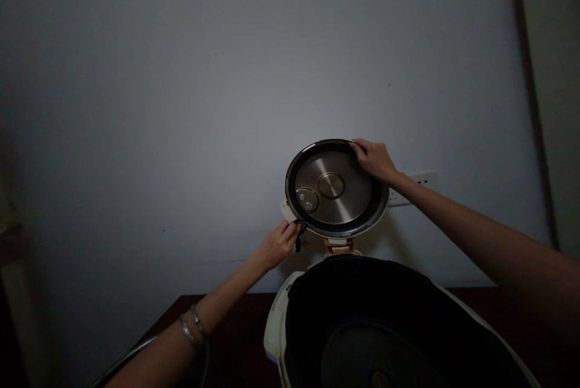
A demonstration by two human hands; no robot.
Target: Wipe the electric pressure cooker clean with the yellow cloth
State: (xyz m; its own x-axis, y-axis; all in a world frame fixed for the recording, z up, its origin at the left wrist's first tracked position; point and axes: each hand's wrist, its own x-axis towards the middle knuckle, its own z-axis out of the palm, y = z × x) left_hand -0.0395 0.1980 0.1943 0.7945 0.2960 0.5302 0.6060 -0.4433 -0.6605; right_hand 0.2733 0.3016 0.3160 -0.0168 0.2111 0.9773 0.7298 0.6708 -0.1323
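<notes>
Head view. A round inner lid point(333, 185) of a rice cooker point(276, 321) stands upright above the open cooker body, its brushed steel face turned toward the camera and its edge ringed by a black gasket point(289, 177). The hands occupy opposite edges of the disc, an arrangement that braces it from two sides. The right hand point(374, 160) lies over the upper right rim, its fingers point(357, 147) pressed together and curved across the edge; whether the thumb grips behind the lid is hidden. The left hand point(276, 247) sits at the lower left edge, its fingers curled closely around a small black tab point(298, 237), which is pinched at the rim. A hinge point(338, 246) joins the lid's support to the cooker body, whose dark inner pot point(362, 315) lies open below the hands. The cooker rests on a dark wooden tabletop point(217, 333). Two bracelets point(190, 326) circle the left wrist. A curved metal rim point(136, 353) appears at the lower left corner. Behind the lid rises a pale gray wall point(226, 104), bearing a white outlet plate point(423, 180).
</notes>
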